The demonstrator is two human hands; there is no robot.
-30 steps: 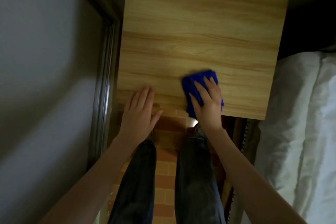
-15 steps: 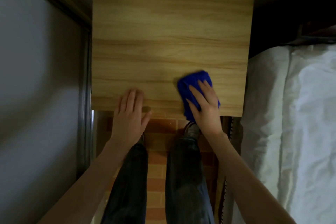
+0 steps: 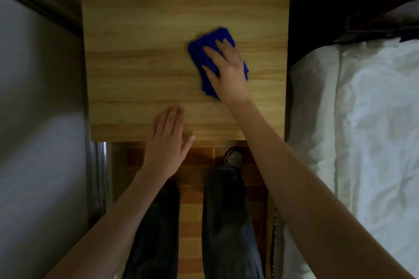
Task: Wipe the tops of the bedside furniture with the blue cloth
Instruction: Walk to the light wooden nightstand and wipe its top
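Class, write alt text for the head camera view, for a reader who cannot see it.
Seen from above, a right hand presses a blue cloth flat on a wooden bedside table. The left hand rests open on the table's near edge, and a white bed lies to the right.

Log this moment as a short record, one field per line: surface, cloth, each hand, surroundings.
surface: wooden bedside cabinet top, bare apart from the cloth and hands
cloth: blue cloth, folded, flat on the top, right of centre
right hand: palm down, pressing on the cloth
left hand: flat, fingers on the near edge of the top, no cloth
surroundings: white bedding to the right, grey wall to the left, brick-pattern floor below
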